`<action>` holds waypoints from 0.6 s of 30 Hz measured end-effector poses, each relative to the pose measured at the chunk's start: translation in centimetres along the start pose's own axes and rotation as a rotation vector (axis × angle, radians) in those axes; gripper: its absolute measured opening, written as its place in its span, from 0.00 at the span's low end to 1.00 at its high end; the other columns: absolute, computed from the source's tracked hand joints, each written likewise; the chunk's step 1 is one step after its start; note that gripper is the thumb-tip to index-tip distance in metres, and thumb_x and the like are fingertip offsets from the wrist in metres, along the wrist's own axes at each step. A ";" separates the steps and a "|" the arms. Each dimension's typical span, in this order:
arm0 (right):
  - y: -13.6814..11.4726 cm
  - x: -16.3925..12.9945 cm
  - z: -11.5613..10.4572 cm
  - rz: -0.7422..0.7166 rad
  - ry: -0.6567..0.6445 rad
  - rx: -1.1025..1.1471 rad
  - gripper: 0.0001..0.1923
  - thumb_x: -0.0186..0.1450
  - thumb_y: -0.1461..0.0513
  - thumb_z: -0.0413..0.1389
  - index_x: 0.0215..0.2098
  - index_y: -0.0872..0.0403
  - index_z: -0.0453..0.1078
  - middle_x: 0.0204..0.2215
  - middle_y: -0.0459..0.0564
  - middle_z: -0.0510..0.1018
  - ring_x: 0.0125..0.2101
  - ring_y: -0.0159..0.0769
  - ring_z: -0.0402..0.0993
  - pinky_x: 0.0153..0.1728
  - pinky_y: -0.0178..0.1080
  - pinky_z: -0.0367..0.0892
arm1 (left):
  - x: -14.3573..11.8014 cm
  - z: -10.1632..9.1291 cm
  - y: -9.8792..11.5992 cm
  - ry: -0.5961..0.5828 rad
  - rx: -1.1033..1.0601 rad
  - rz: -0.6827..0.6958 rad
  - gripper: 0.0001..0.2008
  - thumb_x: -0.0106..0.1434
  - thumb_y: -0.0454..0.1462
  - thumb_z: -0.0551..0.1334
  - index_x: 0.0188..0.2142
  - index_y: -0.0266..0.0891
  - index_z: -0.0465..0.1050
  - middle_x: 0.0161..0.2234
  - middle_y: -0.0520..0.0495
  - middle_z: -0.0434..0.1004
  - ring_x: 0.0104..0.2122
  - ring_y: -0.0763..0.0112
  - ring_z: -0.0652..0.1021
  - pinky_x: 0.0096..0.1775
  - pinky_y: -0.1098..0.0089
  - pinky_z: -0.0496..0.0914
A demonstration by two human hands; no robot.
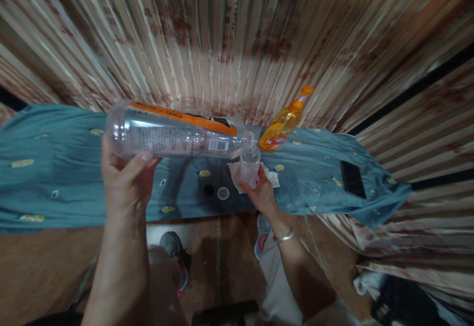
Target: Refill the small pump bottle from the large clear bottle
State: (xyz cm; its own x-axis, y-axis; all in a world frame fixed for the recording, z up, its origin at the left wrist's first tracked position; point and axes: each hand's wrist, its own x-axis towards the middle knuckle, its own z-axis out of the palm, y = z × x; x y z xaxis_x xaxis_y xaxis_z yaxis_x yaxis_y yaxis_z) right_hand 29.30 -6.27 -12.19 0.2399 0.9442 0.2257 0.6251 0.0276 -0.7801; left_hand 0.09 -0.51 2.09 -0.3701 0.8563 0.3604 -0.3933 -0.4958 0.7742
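My left hand (128, 173) is wrapped round the base end of a large clear plastic bottle (177, 131) with an orange and grey label. The bottle is tipped on its side, its neck pointing right. Its mouth meets the top of a small clear container (250, 167), which my right hand (262, 190) grips near the bottom. Whether liquid passes between them I cannot make out. Under the small container lies a white tissue (272, 178). To its left are a black cap (208, 189) and a translucent round lid (223, 193).
An orange pump bottle (281, 127) stands behind my right hand. A black phone (353, 180) lies at the right on the teal cloth (314, 168) covering the narrow table. Patterned curtains (207, 34) hang close behind and at the right.
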 end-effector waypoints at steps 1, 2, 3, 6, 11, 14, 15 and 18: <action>0.0 0.0 0.0 -0.002 0.000 0.002 0.44 0.64 0.51 0.67 0.71 0.63 0.62 0.61 0.72 0.81 0.61 0.62 0.80 0.61 0.62 0.76 | 0.0 0.0 0.0 0.003 0.000 -0.002 0.29 0.31 0.34 0.83 0.36 0.46 0.82 0.32 0.52 0.80 0.32 0.69 0.77 0.25 0.74 0.75; 0.0 0.0 0.0 -0.004 0.004 0.001 0.44 0.64 0.51 0.67 0.71 0.62 0.62 0.61 0.72 0.81 0.60 0.61 0.81 0.61 0.61 0.76 | -0.1 0.1 0.1 0.006 0.002 -0.005 0.29 0.31 0.34 0.83 0.37 0.46 0.82 0.32 0.52 0.80 0.32 0.69 0.77 0.25 0.74 0.75; 0.1 0.0 0.0 -0.006 0.009 -0.001 0.43 0.64 0.51 0.67 0.71 0.62 0.63 0.61 0.72 0.80 0.60 0.61 0.81 0.61 0.61 0.76 | -0.1 0.1 0.1 0.008 0.004 -0.009 0.29 0.31 0.34 0.83 0.36 0.46 0.82 0.32 0.53 0.80 0.32 0.69 0.77 0.25 0.74 0.75; 0.0 0.0 0.0 -0.010 0.022 0.000 0.42 0.64 0.50 0.67 0.70 0.59 0.64 0.61 0.69 0.81 0.60 0.60 0.81 0.61 0.60 0.77 | -0.2 0.2 0.3 0.014 -0.002 -0.026 0.29 0.30 0.33 0.83 0.36 0.46 0.82 0.33 0.53 0.81 0.31 0.69 0.77 0.24 0.74 0.76; -0.2 0.0 -0.1 0.003 0.008 0.012 0.44 0.64 0.49 0.67 0.72 0.60 0.63 0.62 0.70 0.81 0.60 0.60 0.81 0.60 0.59 0.77 | -0.2 0.5 0.6 0.025 -0.021 -0.049 0.30 0.28 0.31 0.82 0.36 0.45 0.82 0.33 0.52 0.81 0.32 0.68 0.77 0.23 0.74 0.76; -0.1 0.1 0.0 -0.008 0.003 0.014 0.43 0.65 0.50 0.67 0.72 0.60 0.63 0.61 0.68 0.81 0.60 0.58 0.81 0.61 0.58 0.77 | -0.2 0.6 0.7 0.017 -0.017 -0.048 0.28 0.30 0.30 0.79 0.35 0.46 0.82 0.35 0.52 0.82 0.33 0.69 0.78 0.24 0.74 0.77; 0.0 0.1 0.0 -0.013 0.008 0.010 0.43 0.65 0.51 0.67 0.72 0.60 0.63 0.61 0.68 0.81 0.60 0.58 0.81 0.60 0.58 0.77 | -0.2 0.6 0.6 0.015 -0.016 -0.044 0.28 0.31 0.29 0.79 0.35 0.46 0.82 0.35 0.53 0.82 0.33 0.69 0.78 0.25 0.74 0.77; 0.1 0.0 0.1 -0.015 0.020 -0.008 0.44 0.64 0.51 0.68 0.72 0.61 0.62 0.61 0.70 0.81 0.60 0.60 0.81 0.60 0.58 0.78 | -0.2 0.6 0.5 0.015 -0.019 -0.030 0.27 0.31 0.28 0.76 0.35 0.46 0.82 0.33 0.53 0.81 0.31 0.69 0.77 0.25 0.73 0.76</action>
State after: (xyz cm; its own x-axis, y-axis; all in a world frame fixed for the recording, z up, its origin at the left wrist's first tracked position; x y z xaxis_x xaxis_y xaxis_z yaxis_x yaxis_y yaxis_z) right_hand 29.32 -6.20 -12.33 0.2456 0.9368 0.2492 0.6349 0.0388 -0.7716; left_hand 0.48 -0.82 2.79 -0.3707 0.8685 0.3290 -0.4204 -0.4728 0.7744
